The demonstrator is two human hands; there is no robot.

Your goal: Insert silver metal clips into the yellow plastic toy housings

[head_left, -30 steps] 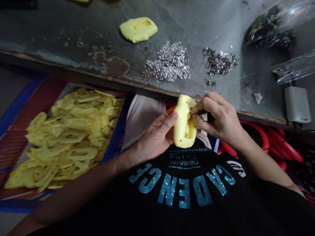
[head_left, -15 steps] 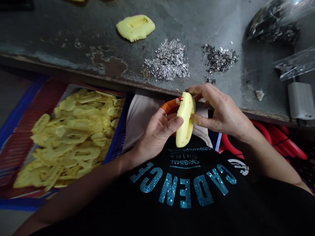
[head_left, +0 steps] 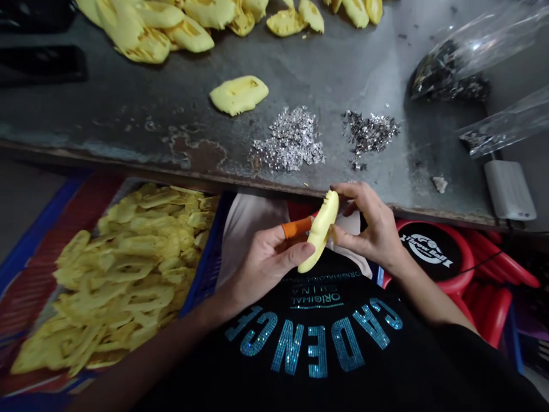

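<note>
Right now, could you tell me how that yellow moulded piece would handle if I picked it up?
The yellow moulded piece looks light for its size, since the left hand and right hand pinch it with fingers alone. Its matte, rubbery-looking surface suggests some give rather than brittleness, though that is hard to confirm. Its smooth curved sides might slip slightly.

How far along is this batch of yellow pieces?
Looks done: the blue crate heaped with flat yellow pieces. In hand: one yellow moulded piece, pinched by the left hand and right hand. Remaining: the yellow heap on the bench and one lone piece, though their state cannot be told.
</note>
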